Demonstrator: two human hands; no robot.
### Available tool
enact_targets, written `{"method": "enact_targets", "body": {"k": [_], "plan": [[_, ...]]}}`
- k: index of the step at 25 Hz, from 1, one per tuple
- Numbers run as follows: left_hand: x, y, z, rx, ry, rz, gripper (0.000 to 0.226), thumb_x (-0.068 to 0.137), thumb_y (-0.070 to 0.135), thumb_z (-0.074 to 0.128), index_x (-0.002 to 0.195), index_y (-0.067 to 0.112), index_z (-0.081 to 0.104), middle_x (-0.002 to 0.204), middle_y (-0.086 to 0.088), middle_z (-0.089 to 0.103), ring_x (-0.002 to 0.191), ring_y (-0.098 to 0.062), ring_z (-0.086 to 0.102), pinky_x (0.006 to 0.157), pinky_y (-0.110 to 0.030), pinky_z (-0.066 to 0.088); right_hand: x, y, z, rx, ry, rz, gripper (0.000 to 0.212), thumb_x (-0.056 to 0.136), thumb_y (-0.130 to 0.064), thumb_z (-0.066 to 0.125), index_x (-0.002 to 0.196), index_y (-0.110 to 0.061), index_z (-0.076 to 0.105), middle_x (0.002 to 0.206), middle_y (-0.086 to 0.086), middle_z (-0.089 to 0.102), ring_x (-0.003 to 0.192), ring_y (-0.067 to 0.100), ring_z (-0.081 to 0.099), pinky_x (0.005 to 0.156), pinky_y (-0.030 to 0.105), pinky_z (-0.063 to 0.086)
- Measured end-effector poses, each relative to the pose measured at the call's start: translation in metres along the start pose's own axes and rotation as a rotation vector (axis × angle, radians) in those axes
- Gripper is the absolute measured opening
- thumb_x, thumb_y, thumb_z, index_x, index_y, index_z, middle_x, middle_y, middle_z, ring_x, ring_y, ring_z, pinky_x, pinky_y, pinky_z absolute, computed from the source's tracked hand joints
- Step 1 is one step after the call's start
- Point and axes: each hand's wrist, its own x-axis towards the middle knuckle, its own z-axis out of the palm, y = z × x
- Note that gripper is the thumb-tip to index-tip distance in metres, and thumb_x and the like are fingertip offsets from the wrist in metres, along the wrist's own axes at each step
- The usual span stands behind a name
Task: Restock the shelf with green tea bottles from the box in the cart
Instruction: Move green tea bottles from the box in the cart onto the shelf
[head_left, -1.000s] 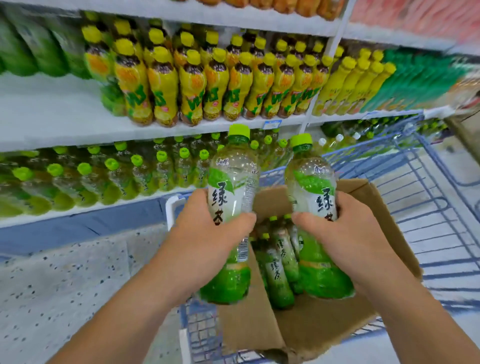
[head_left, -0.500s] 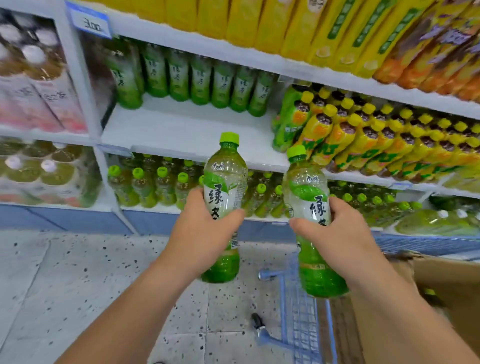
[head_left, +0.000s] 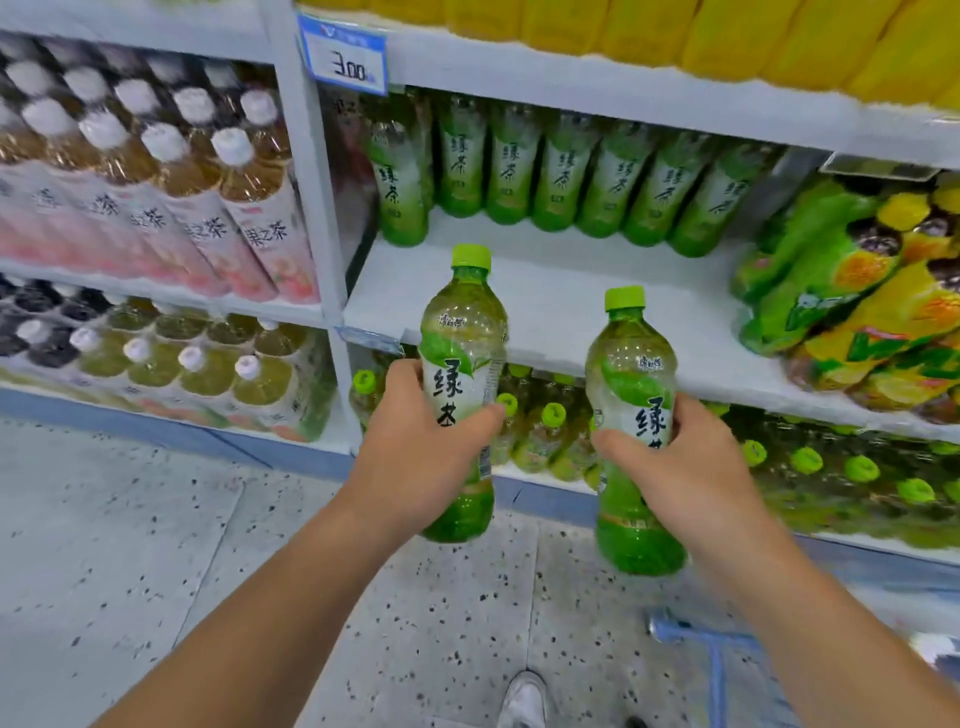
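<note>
My left hand (head_left: 421, 457) grips a green tea bottle (head_left: 464, 343) with a green cap, held upright in front of the white shelf (head_left: 561, 291). A second green tea bottle (head_left: 631, 364) stands upright in my right hand (head_left: 685, 467), slightly lower and to the right. Both bottles hang just before the shelf's front edge, over its bare front part. A row of several green tea bottles (head_left: 561, 171) stands at the back of that shelf. The box is out of view.
Yellow and green bottles (head_left: 852, 291) crowd the shelf's right end. A white upright post (head_left: 311, 208) borders the left, with pink-labelled tea bottles (head_left: 156, 208) beyond. Green-capped bottles (head_left: 550, 415) fill the lower shelf. The blue cart corner (head_left: 696, 639) sits low right, my shoe (head_left: 524, 696) beside it.
I have turned left from the cart and box toward the shelf. Both hands carried their bottles up to the green tea shelf; the box has left the view.
</note>
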Motion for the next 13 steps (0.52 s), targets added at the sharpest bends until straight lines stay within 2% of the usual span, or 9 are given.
{"method": "enact_targets", "body": {"k": [3, 6, 11, 13], "plan": [[0.042, 0.004, -0.003, 0.048, 0.037, 0.051, 0.047, 0.081, 0.033, 0.08, 0.113, 0.022, 0.048, 0.093, 0.009, 0.066, 0.079, -0.003, 0.066, 0.064, -0.023, 0.053, 0.034, -0.003, 0.021, 0.055, 0.0, 0.001, 0.023, 0.077, -0.026, 0.076, 0.095, -0.026, 0.063, 0.086, -0.002, 0.071, 0.08, 0.018, 0.068, 0.07, 0.035, 0.056], [0.087, 0.008, -0.006, 0.087, 0.108, 0.12, 0.053, 0.076, 0.03, 0.084, 0.114, 0.02, 0.048, 0.093, 0.008, 0.065, 0.081, -0.005, 0.065, 0.068, -0.027, 0.055, 0.07, -0.012, 0.039, 0.102, 0.041, -0.017, 0.024, 0.075, -0.025, 0.075, 0.095, -0.026, 0.061, 0.086, -0.001, 0.07, 0.079, 0.019, 0.068, 0.072, 0.039, 0.057], [0.154, 0.01, -0.007, 0.144, 0.112, 0.239, 0.049, 0.072, 0.029, 0.085, 0.111, 0.021, 0.057, 0.093, 0.008, 0.067, 0.083, -0.005, 0.064, 0.065, -0.024, 0.052, 0.126, -0.036, 0.061, 0.151, 0.124, -0.129, 0.035, 0.068, -0.026, 0.079, 0.1, -0.025, 0.063, 0.088, -0.004, 0.07, 0.08, 0.017, 0.069, 0.07, 0.034, 0.057], [0.175, 0.01, -0.005, 0.113, 0.112, 0.287, 0.05, 0.071, 0.029, 0.086, 0.113, 0.021, 0.059, 0.095, 0.009, 0.069, 0.085, -0.006, 0.065, 0.068, -0.023, 0.052, 0.146, -0.048, 0.069, 0.172, 0.157, -0.188, 0.041, 0.067, -0.026, 0.082, 0.104, -0.025, 0.063, 0.09, -0.005, 0.071, 0.082, 0.015, 0.069, 0.071, 0.032, 0.056]]}}
